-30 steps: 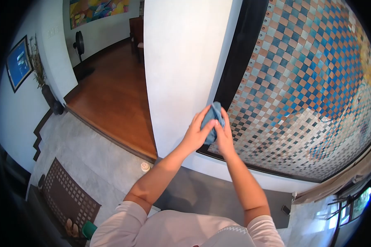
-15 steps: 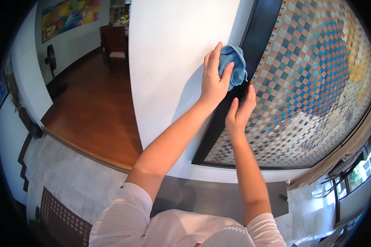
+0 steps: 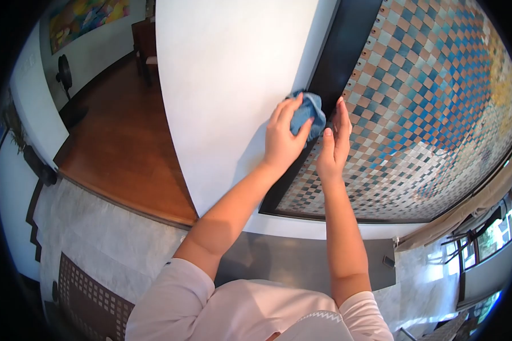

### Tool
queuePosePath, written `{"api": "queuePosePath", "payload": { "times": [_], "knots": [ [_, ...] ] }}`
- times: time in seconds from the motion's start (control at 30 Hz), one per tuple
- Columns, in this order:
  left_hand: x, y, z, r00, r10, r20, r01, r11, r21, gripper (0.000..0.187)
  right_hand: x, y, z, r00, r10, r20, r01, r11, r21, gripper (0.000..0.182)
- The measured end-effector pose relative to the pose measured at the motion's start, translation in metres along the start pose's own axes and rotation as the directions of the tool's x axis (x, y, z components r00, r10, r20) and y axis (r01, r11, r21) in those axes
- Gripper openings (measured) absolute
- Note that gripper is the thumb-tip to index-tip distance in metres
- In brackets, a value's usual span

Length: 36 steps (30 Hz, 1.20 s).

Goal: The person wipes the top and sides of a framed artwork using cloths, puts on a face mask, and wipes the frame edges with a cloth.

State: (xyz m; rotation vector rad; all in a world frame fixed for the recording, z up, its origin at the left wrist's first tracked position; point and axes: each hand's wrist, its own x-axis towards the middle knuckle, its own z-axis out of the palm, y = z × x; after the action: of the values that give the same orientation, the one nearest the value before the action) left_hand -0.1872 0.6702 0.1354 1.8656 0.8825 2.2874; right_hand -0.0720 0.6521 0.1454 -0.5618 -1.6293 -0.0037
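Observation:
A crumpled blue cloth (image 3: 309,115) is gripped in my left hand (image 3: 284,136), its fingers curled over it against the outer edge of a dark frame (image 3: 338,57). The frame borders a large woven panel (image 3: 415,102) of tan, white, teal and blue squares. My right hand (image 3: 334,148) is held upright just right of the cloth, beside the inner edge of the frame, with its thumb apart from the other fingers and nothing in it.
A white wall (image 3: 227,74) lies left of the frame. Below the panel is a grey surface (image 3: 279,258) with a phone (image 3: 388,261) at its right end. A doorway at left shows a wooden floor (image 3: 119,153) and a black fan (image 3: 64,72).
My left hand and the cloth have moved down and left along the frame. My right hand has turned more edge-on and stands closer beside the cloth. The view has shifted slightly.

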Motion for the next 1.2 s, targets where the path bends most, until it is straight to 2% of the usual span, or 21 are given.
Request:
{"api": "queuePosePath", "payload": {
  "times": [0.1,0.17,0.23,0.37,0.5,0.53,0.63,0.73,1.0,1.1,1.2],
  "knots": [
    [-0.034,-0.008,-0.004,1.0,0.005,-0.004,-0.005,0.996,0.094,0.045,0.0,-0.002,0.003,1.0,-0.008,0.0,0.008,1.0,-0.022,0.054],
    [-0.035,-0.009,-0.005,0.999,0.039,0.006,-0.04,0.99,0.133,0.047,-0.001,0.0,0.008,1.0,-0.012,-0.026,0.013,0.999,0.033,0.054],
    [-0.024,-0.005,-0.005,0.999,0.045,0.003,-0.045,0.99,0.136,0.049,-0.001,-0.002,0.01,0.999,0.0,-0.04,0.0,1.0,0.01,0.053],
    [0.028,0.018,-0.002,0.992,0.123,-0.03,-0.119,0.987,0.108,0.052,-0.001,-0.005,0.005,0.998,-0.044,0.037,0.052,0.974,-0.219,0.055],
    [0.065,0.035,0.008,0.975,0.222,0.0,-0.213,0.935,0.282,0.062,-0.001,-0.011,0.005,0.994,-0.017,0.109,0.052,0.944,-0.325,0.064],
    [0.064,0.033,0.011,0.972,0.232,-0.015,-0.22,0.936,0.274,0.065,-0.001,-0.011,0.003,0.992,-0.018,0.128,0.062,0.934,-0.351,0.067],
    [0.039,0.016,0.01,0.982,0.188,0.014,-0.187,0.963,0.196,0.065,-0.003,-0.01,-0.003,0.982,-0.005,0.189,0.068,0.942,-0.33,0.071],
    [0.019,0.01,0.005,0.99,0.131,0.046,-0.137,0.971,0.196,0.066,-0.003,-0.012,-0.004,0.976,-0.004,0.216,0.082,0.931,-0.355,0.075],
    [-0.044,-0.011,-0.005,0.993,0.069,0.101,-0.094,0.957,0.274,0.068,0.001,-0.016,-0.009,0.97,0.044,0.241,0.038,0.945,-0.325,0.079],
    [-0.032,-0.006,-0.003,0.996,0.062,0.056,-0.073,0.97,0.23,0.065,0.002,-0.017,-0.011,0.968,0.036,0.248,0.045,0.949,-0.313,0.078],
    [0.015,0.014,0.005,0.987,0.159,-0.024,-0.149,0.962,0.23,0.06,0.003,-0.016,-0.014,0.965,0.037,0.258,0.043,0.953,-0.298,0.078]
  ]
}}
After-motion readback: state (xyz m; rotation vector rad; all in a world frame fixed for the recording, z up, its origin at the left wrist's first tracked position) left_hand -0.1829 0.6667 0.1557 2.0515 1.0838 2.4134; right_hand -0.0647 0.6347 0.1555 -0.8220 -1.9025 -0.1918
